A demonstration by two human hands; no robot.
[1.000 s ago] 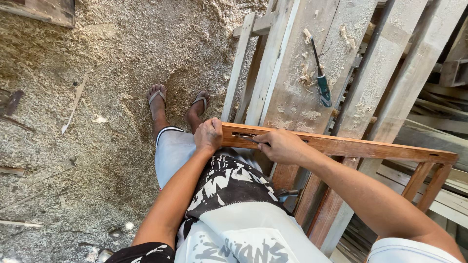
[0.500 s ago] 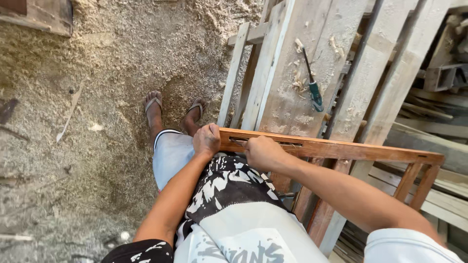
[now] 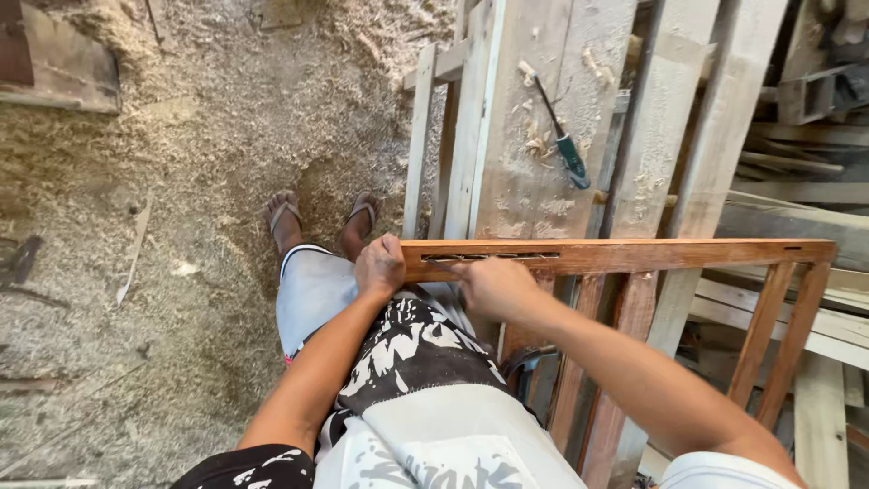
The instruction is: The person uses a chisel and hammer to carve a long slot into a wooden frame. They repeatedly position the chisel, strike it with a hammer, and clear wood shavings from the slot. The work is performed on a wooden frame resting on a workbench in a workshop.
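Wooden frame [image 3: 634, 256] end clamped in your left hand [image 3: 380, 265], right hand [image 3: 493, 285] fingertips pressed together along its slot, so keep it steady.

I count two hands, left hand [image 3: 380, 265] and right hand [image 3: 493, 286], on one reddish wooden frame [image 3: 634, 255], two sandalled feet [image 3: 285, 217] on the sawdust floor [image 3: 181, 163], and one green-handled screwdriver [image 3: 561, 140] on the far plank [image 3: 534, 109].
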